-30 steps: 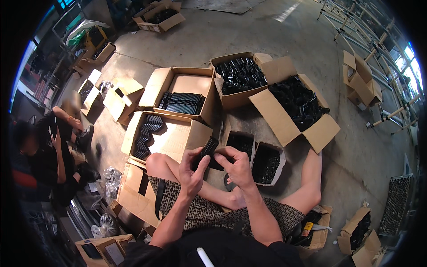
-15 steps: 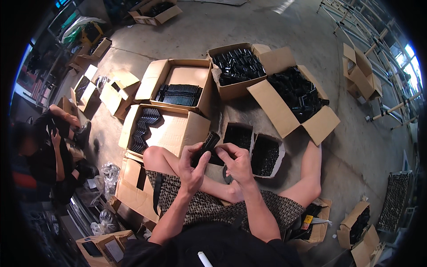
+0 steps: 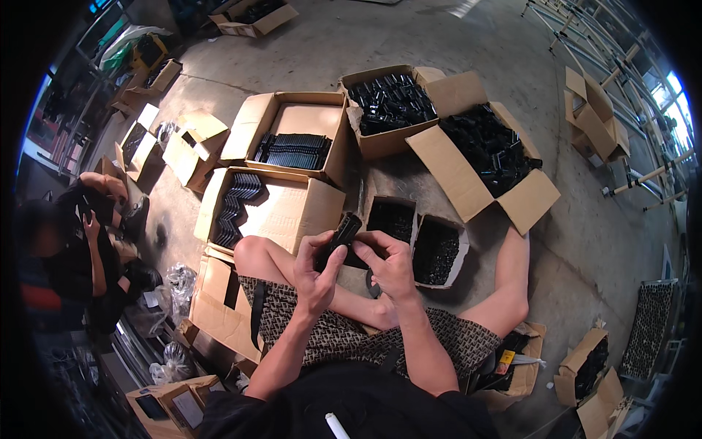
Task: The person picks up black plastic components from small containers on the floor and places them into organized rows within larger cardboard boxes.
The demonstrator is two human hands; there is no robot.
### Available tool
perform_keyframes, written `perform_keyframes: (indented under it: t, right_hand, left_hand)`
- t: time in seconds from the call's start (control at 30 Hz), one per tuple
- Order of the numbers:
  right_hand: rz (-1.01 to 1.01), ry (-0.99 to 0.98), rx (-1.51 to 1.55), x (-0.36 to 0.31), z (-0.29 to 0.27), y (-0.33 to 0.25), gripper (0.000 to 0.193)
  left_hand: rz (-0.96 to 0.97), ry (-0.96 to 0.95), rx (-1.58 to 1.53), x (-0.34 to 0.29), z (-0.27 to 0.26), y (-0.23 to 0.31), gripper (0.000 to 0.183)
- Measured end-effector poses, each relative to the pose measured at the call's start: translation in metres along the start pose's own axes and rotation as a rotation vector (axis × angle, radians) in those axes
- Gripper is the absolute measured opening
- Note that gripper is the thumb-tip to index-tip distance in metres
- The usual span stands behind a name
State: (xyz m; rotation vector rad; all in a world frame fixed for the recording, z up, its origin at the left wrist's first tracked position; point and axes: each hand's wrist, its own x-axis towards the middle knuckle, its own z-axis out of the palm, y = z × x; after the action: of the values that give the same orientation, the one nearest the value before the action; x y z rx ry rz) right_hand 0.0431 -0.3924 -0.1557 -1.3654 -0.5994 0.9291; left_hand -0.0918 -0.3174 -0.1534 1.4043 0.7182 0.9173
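A glossy black plastic part [image 3: 346, 229], elongated, is held up between both hands above my lap. My left hand [image 3: 316, 276] wraps round its lower left side, with the thumb pressed against its face. From the right, my right hand [image 3: 391, 265] closes in with thumb and fingers bent at the part; whether a smaller piece sits in those fingers is hidden. Just beyond my hands stand two small boxes of tiny black pieces, a left one [image 3: 414, 210] and a right one [image 3: 461, 252].
Left of my hands, open cartons [image 3: 311, 212] hold neat rows of black parts. Ahead and to the right, cartons [image 3: 395, 143] are heaped with loose black parts. Another person [image 3: 95, 227] sits at the far left. Metal pipe frames [image 3: 643, 117] stand at the right.
The view has shifted slightly, so the cartons sit a little higher. My hands keep almost the same grip on the black part.
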Motion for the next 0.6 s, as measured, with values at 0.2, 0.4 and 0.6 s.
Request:
perform_keyframes:
  t: [0.2,0.4,0.6]
  right_hand:
    - [-0.024,0.043,0.087,-0.0036,0.0024,0.001,0.017]
    - [0.012,0.074,0.046,-0.0055,0.0053,-0.0035,0.017]
    - [-0.016,0.098,-0.033,-0.0073,0.0087,-0.0053,0.018]
  left_hand:
    - [-0.028,0.004,-0.042,-0.0007,0.0014,-0.002,0.027]
    - [-0.018,0.004,-0.037,-0.0006,0.0,-0.0022,0.026]
    - [-0.017,-0.012,0.0,-0.0013,-0.0021,-0.0026,0.025]
